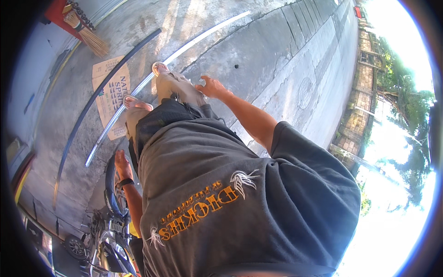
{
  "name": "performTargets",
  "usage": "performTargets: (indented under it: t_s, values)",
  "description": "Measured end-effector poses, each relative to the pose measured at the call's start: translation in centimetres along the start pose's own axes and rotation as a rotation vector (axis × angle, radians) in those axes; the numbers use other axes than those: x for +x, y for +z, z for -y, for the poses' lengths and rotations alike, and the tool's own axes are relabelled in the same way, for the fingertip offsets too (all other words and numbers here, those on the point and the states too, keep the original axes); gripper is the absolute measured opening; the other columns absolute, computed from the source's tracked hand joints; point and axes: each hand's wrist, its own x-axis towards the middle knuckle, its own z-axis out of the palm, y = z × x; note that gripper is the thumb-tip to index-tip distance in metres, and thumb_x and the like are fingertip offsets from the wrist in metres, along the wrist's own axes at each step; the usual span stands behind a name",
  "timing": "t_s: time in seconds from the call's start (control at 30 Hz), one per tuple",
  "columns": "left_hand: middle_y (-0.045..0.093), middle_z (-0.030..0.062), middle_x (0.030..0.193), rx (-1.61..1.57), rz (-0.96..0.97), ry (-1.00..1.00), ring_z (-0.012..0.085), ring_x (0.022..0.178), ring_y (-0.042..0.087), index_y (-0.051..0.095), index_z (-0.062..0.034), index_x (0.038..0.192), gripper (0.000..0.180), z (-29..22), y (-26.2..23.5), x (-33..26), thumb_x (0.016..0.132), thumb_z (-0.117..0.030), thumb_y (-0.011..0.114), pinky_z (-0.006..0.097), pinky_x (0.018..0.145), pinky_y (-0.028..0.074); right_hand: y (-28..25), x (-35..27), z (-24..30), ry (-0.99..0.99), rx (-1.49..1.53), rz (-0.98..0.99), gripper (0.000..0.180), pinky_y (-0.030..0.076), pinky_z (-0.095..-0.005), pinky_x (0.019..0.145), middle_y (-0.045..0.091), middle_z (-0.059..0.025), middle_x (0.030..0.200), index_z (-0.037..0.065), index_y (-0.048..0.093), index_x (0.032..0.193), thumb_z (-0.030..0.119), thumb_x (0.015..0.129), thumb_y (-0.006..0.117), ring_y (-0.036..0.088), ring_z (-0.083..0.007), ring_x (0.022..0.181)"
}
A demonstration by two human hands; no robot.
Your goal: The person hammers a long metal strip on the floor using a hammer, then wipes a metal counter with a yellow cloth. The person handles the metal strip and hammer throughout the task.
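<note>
Grey shirt (207, 184) — is filling the foreground. Left hand (122, 166), dark wristband: is hanging empty near the silver bar's (145, 84) lower end, fingers extending close together. Right hand (212, 87): is hovering empty beside the beige trousers (177, 87), fingers bending loosely, thumb standing apart. Silver bar: is lying on the concrete (221, 60) by the sandalled feet (137, 104). Dark strip (94, 95): is lying alongside — crossing flattened cardboard (109, 99). Straw broom (90, 39): is showing beyond.
</note>
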Motion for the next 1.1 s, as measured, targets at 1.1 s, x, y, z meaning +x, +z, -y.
performTargets:
  t_s: [1.1]
  values:
    - [0.068,0.0262,0.119,0.047,-0.223,-0.038,0.0264,0.112,0.066,0.041,0.0031,0.147,0.070,2.9,23.4,-11.5,0.097,-0.041,0.062,0.035,0.096,0.050,0.6,5.6,-13.8,-0.215,-0.150,0.221,0.073,0.050,-0.0450,0.094,0.073,-0.0181,0.104,0.008,0.048,0.145,0.054,0.090,0.063,0.068,-0.0362,0.106]
